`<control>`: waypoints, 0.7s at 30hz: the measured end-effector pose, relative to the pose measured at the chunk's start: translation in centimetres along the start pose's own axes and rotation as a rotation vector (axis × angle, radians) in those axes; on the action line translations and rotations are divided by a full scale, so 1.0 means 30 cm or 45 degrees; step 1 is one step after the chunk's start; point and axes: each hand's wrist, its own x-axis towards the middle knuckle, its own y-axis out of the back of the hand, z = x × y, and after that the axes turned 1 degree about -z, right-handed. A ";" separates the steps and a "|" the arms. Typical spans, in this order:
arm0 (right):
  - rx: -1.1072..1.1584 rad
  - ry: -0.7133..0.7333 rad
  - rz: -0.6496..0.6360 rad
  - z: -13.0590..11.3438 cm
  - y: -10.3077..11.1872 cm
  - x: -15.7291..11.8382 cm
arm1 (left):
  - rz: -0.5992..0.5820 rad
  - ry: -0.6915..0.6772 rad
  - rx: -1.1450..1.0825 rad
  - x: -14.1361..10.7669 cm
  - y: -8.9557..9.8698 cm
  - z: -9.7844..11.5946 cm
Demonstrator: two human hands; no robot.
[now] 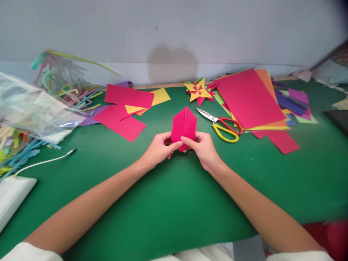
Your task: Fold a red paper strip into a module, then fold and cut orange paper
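Between my two hands is a folded piece of red paper [184, 125], held up above the green table with a crease down its middle and a pointed top. My left hand [162, 146] pinches its lower left side, thumb in front and fingers behind. From the other side my right hand [201, 146] grips the lower right edge, its thumb pressing near the bottom of the crease. The fingers behind the paper are mostly hidden. Beyond the paper lies a red and yellow folded paper star [200, 90]. Scissors [221, 123] with red and yellow handles rest to the right, slightly open.
Stacked coloured sheets [251, 99] lie at the back right, paper scraps [292, 103] beside them. Red paper pieces [122, 121] spread at the back left. Pipe cleaners [73, 90] and a clear plastic bag [38, 107] crowd the left, near a white device [15, 194] with a cable. A wall stands behind.
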 end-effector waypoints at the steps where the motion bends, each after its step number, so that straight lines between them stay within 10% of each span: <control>1: 0.002 0.014 0.006 -0.001 -0.002 -0.001 | -0.002 0.001 -0.003 -0.001 0.000 0.002; 21: 0.041 0.112 0.068 -0.011 -0.004 -0.008 | 0.006 0.020 0.053 -0.013 -0.016 0.009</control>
